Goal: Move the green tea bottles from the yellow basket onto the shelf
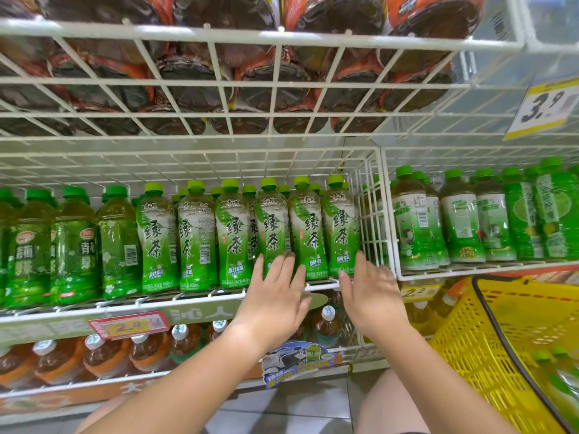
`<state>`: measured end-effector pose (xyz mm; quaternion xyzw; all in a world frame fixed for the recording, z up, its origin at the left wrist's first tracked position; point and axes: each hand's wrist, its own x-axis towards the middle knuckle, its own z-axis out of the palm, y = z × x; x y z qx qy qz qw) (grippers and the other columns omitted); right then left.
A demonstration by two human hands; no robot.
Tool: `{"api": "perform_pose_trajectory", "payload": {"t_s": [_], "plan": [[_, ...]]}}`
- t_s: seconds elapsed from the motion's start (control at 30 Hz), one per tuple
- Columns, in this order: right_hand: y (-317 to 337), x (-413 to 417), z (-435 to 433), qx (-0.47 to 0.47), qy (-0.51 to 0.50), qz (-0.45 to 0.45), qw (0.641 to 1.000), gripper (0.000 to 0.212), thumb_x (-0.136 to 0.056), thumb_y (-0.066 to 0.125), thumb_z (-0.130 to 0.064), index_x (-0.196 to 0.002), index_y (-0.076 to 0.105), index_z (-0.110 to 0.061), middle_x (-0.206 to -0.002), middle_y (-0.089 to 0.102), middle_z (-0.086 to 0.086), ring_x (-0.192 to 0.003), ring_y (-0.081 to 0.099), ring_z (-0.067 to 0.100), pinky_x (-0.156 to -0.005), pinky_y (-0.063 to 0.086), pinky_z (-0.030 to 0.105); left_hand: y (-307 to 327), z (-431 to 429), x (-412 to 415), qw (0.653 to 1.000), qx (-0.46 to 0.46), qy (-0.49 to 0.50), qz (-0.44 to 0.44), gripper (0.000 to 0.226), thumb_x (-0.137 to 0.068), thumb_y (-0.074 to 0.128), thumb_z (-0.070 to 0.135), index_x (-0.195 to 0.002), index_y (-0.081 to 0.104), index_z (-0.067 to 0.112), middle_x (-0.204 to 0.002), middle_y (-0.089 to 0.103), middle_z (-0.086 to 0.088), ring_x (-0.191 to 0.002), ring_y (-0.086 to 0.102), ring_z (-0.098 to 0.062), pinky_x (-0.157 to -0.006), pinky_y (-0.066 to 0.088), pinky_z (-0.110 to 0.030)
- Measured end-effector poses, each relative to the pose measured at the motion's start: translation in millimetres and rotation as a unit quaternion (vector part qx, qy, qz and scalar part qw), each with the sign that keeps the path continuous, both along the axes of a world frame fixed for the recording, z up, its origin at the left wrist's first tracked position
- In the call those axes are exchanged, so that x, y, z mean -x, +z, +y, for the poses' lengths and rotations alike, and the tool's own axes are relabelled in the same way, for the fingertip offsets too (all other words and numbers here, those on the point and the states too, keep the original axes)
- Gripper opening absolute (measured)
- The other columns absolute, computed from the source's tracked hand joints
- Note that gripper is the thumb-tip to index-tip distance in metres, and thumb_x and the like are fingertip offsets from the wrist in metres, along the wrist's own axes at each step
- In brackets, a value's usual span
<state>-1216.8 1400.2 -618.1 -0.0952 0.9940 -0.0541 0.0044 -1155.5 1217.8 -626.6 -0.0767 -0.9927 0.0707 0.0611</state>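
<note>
Six tea bottles point(232, 236) stand upright in a front row on the white wire shelf point(194, 296), side by side, with more rows behind them. Each has a light green cap and a green-and-white label with large dark characters. The yellow slotted basket point(463, 346) sits low at the right. Blurred green bottles point(562, 382) lie inside it.

White wire racks point(275, 79) stand tier over tier. A yellow price tag point(545, 108) hangs at the top tier's right end. A red tag point(128, 325) sits on the front edge of the shelf point(194, 314). Grey floor tiles point(282, 411) lie below.
</note>
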Motion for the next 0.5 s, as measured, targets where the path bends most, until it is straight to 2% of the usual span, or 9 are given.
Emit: {"api": "perform_pose_trajectory", "payload": {"t_s": [0.07, 0.13, 0.17, 0.2, 0.3, 0.37, 0.5], "plan": [[-6, -4, 5, -0.005, 0.028, 0.048, 0.998, 0.067, -0.103, 0.022, -0.049, -0.149, 0.031, -0.002, -0.138, 0.054, 0.017, -0.126, 0.049, 0.038, -0.111, 0.033, 0.046, -1, -3, -6, 1.0, -0.006, -0.007, -0.015, 0.065, -0.105, 0.022, 0.05, -0.158, 0.026, 0.012, -0.164, 0.023, -0.018, -0.153, 0.014, -0.035, -0.122, 0.01, -0.06], [-11, -10, 11, -0.01, 0.058, 0.065, 0.996, 0.067, -0.1, 0.027, -0.049, -0.141, 0.045, 0.001, -0.127, 0.06, 0.023, -0.114, 0.058, 0.041, -0.105, 0.041, 0.052, 0, -5, -13, 1.0, -0.01, -0.004, -0.027, 0.064, -0.103, 0.032, 0.05, -0.154, 0.037, 0.012, -0.161, 0.031, -0.019, -0.151, 0.023, -0.039, -0.12, 0.018, -0.062], [-10, -13, 14, -0.02, 0.069, 0.051, 0.996, 0.067, -0.099, 0.028, -0.049, -0.14, 0.047, 0.0, -0.129, 0.059, 0.026, -0.116, 0.057, 0.042, -0.105, 0.041, 0.054, 3, -5, -18, 0.999, -0.008, 0.0, -0.033, 0.063, -0.101, 0.037, 0.051, -0.15, 0.043, 0.011, -0.158, 0.037, -0.02, -0.148, 0.029, -0.041, -0.118, 0.024, -0.062], [-9, -17, 15, -0.032, 0.081, 0.034, 0.996, 0.068, -0.098, 0.028, -0.05, -0.141, 0.048, -0.002, -0.133, 0.056, 0.027, -0.121, 0.054, 0.043, -0.105, 0.039, 0.055, 8, -4, -23, 0.999, -0.007, 0.002, -0.038, 0.064, -0.1, 0.04, 0.051, -0.149, 0.046, 0.011, -0.156, 0.039, -0.021, -0.146, 0.033, -0.041, -0.117, 0.028, -0.063], [7, -29, 18, -0.066, 0.097, -0.02, 0.993, 0.07, -0.095, 0.024, -0.054, -0.145, 0.044, -0.01, -0.143, 0.047, 0.025, -0.133, 0.043, 0.043, -0.102, 0.041, 0.056, 33, -1, -34, 0.995, -0.015, 0.014, -0.101, 0.066, -0.103, 0.034, 0.05, -0.156, 0.028, 0.012, -0.163, 0.024, -0.021, -0.15, 0.023, -0.04, -0.119, 0.021, -0.061], [22, -40, 19, -0.086, 0.105, -0.071, 0.988, 0.073, -0.092, 0.017, -0.056, -0.148, 0.038, -0.013, -0.148, 0.041, 0.022, -0.136, 0.037, 0.043, -0.104, 0.039, 0.056, 56, 0, -41, 0.99, -0.013, 0.036, -0.133, 0.066, -0.103, 0.033, 0.05, -0.156, 0.024, 0.013, -0.162, 0.023, -0.02, -0.15, 0.022, -0.039, -0.119, 0.021, -0.06], [60, -61, 24, -0.098, 0.117, -0.125, 0.98, 0.081, -0.088, 0.004, -0.059, -0.153, 0.024, -0.017, -0.159, 0.023, 0.019, -0.143, 0.025, 0.04, -0.115, 0.023, 0.053, 105, 2, -59, 0.984, -0.003, 0.052, -0.17, 0.069, -0.102, 0.034, 0.053, -0.157, 0.022, 0.013, -0.163, 0.022, -0.018, -0.15, 0.021, -0.038, -0.12, 0.019, -0.059]]}}
